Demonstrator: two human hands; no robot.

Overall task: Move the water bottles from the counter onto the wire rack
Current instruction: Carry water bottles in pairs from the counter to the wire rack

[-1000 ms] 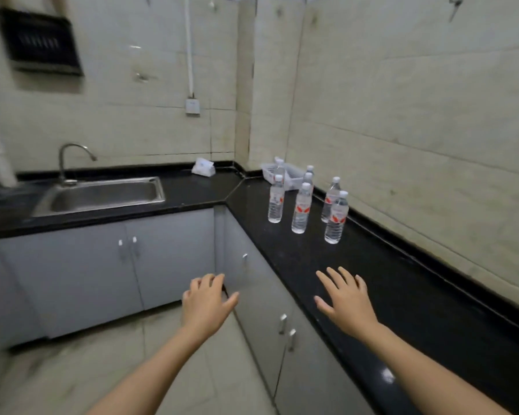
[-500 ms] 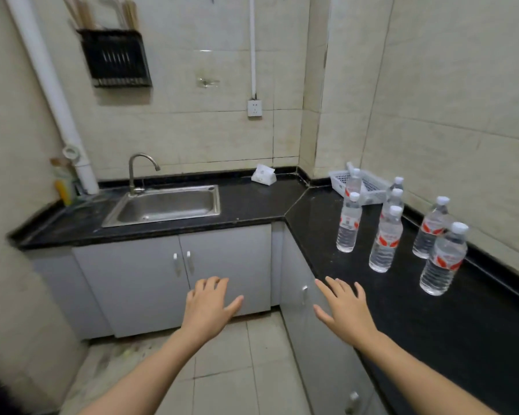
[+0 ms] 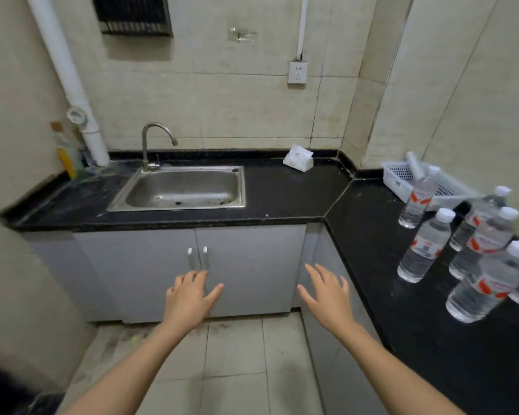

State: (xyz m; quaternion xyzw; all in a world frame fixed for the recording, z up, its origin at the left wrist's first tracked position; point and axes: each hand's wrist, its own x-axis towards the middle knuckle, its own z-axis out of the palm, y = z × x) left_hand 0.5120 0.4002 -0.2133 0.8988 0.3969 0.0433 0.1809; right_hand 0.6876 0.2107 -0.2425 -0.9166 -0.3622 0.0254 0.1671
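Hovering flat: left hand (image 3: pixel 189 298), right hand (image 3: pixel 327 295); water bottles (image 3: pixel 423 250) standing on counter (image 3: pixel 366 235).

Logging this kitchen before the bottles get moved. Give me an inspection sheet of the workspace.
Surface: black counter, L-shaped, smeared left of the sink.
Job's things: water bottles standing on the counter's right; dark wire rack on the wall, cut off.
Clutter: white basket, tissue pack, yellow bottle in the left corner.
Grippers: left hand and right hand open, empty.
Cables: white conduit down to a socket.
Surroundings: faucet, drainpipe, grey cabinets, tiled floor.
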